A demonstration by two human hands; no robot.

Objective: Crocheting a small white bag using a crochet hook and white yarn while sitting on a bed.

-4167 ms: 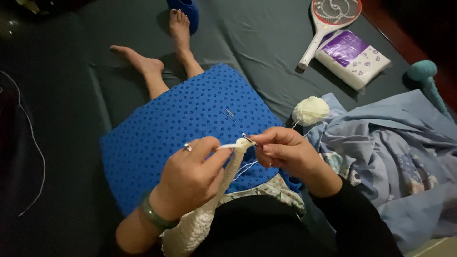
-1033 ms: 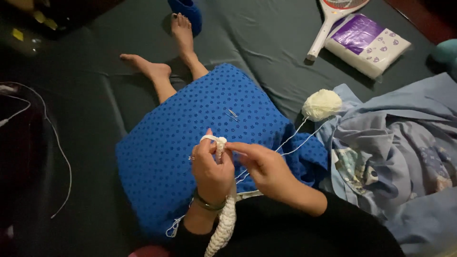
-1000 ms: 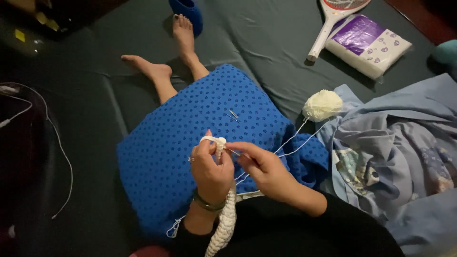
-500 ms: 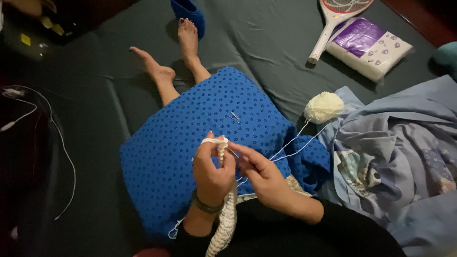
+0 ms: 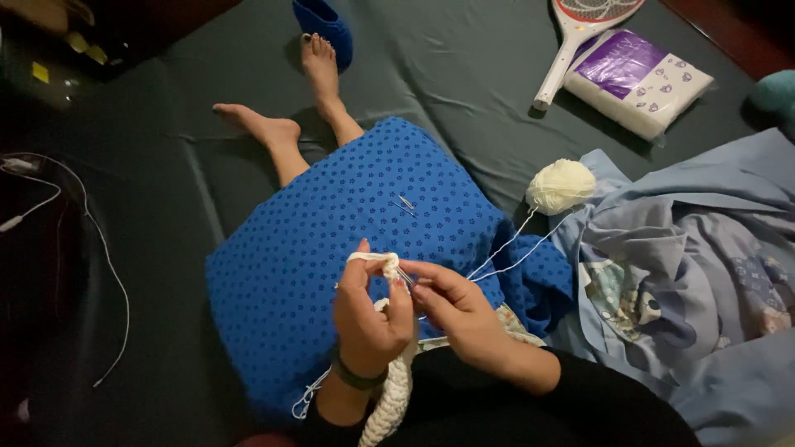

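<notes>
Both hands, left hand (image 5: 368, 319) and right hand (image 5: 451, 310), are closed on the cream crochet strip (image 5: 389, 389) over the blue cloth (image 5: 331, 240). Yarn ball (image 5: 561, 185) lies far right at the blanket (image 5: 704, 273) edge; open green sheet (image 5: 464, 83) beyond.

Setting is reading as a home, most likely a bedroom: the person is sitting barefoot on a dark green sheet (image 5: 464, 91) that is covering a soft, wrinkled surface. A rumpled pale blue blanket (image 5: 704, 281) is lying at the right, with a white racket-shaped insect swatter (image 5: 571, 41) and a purple-and-white soft pack (image 5: 642, 83) lying far right. A white cable (image 5: 91, 248) is trailing at the left.
</notes>
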